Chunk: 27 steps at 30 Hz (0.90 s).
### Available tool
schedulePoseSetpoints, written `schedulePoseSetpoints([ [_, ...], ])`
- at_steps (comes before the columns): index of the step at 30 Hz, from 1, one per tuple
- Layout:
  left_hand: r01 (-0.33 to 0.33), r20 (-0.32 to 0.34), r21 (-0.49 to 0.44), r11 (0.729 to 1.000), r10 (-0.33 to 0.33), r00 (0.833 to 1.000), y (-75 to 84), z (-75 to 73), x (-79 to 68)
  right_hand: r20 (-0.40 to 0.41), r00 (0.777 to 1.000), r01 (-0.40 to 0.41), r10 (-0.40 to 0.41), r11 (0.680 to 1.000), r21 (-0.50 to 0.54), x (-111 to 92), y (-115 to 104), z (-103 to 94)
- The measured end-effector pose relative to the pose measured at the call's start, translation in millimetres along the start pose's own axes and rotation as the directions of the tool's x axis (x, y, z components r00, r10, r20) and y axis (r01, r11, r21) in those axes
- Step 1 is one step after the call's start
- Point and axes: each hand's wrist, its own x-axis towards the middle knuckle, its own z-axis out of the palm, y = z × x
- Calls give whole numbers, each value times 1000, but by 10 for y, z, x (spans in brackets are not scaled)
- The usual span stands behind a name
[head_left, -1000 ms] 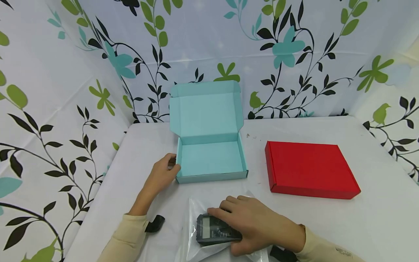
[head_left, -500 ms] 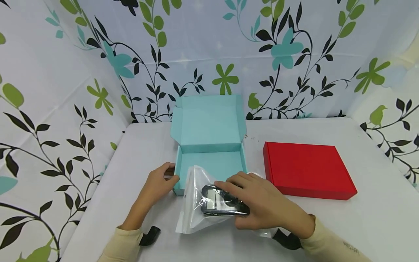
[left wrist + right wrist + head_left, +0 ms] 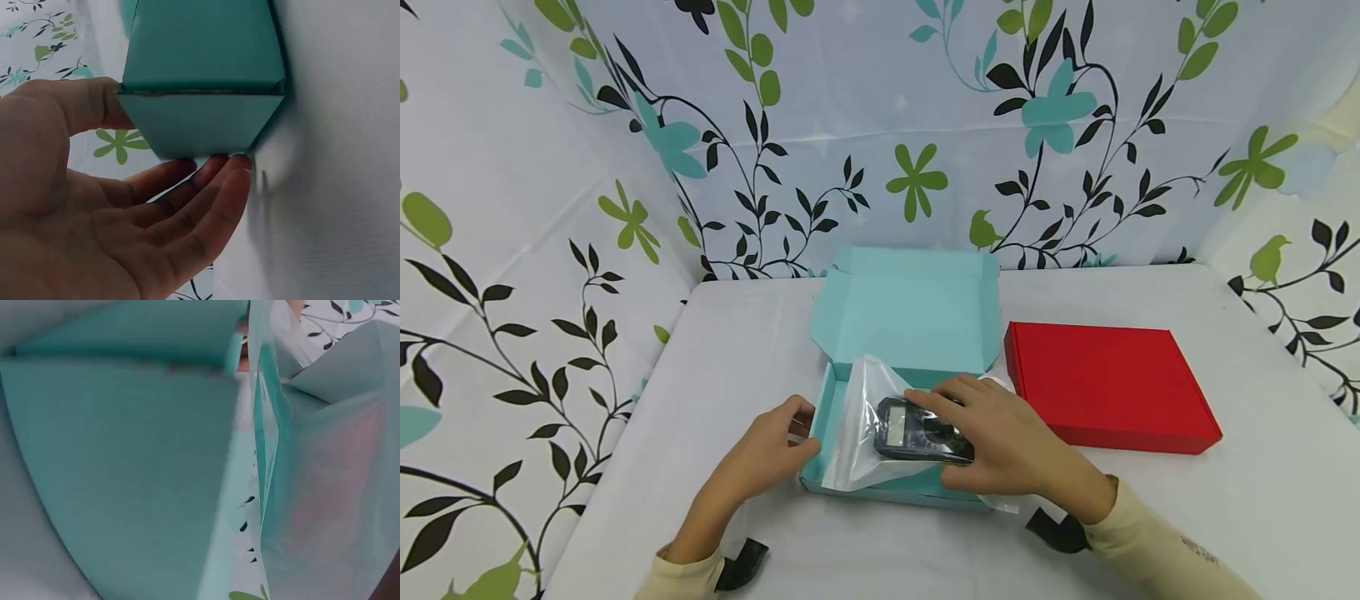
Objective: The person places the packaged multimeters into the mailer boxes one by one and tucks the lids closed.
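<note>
A black digital multimeter (image 3: 913, 432) lies inside a clear plastic bag (image 3: 856, 437). My right hand (image 3: 1003, 433) grips the bagged meter from above, over the opened teal cardboard box (image 3: 891, 494). The bag overlaps the box's inside in the head view, and its milky film (image 3: 319, 512) fills the right side of the right wrist view. My left hand (image 3: 771, 454) holds the box at its left front corner; the left wrist view has the thumb at the upper edge and fingertips (image 3: 234, 165) against the side wall.
A closed red box (image 3: 1112, 383) lies to the right on the white table (image 3: 1150, 517). The teal lid (image 3: 917, 312) leans back behind its box. A patterned cloth (image 3: 865, 117) hangs behind the table and along its sides. Black straps (image 3: 1058, 532) sit at both wrists.
My right hand has lifted the bagged multimeter from the table and carried it forward over the teal box. The box has come nearer and right with my left hand, its lid tipping further back.
</note>
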Motion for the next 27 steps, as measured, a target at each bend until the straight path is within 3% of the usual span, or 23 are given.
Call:
schedulePoseSetpoints([
  [4, -49, 17, 13, 999, 49, 999, 8, 21, -20, 24, 1000, -8, 8, 1000, 5, 5, 20, 76],
  [10, -107, -29, 59, 992, 109, 994, -4, 36, -12, 40, 999, -37, 36, 999, 11, 23, 61, 177],
  [27, -116, -62, 93, 989, 122, 991, 19, 97, 0, 135, 990, -52, 48, 998, 27, 59, 137, 453],
])
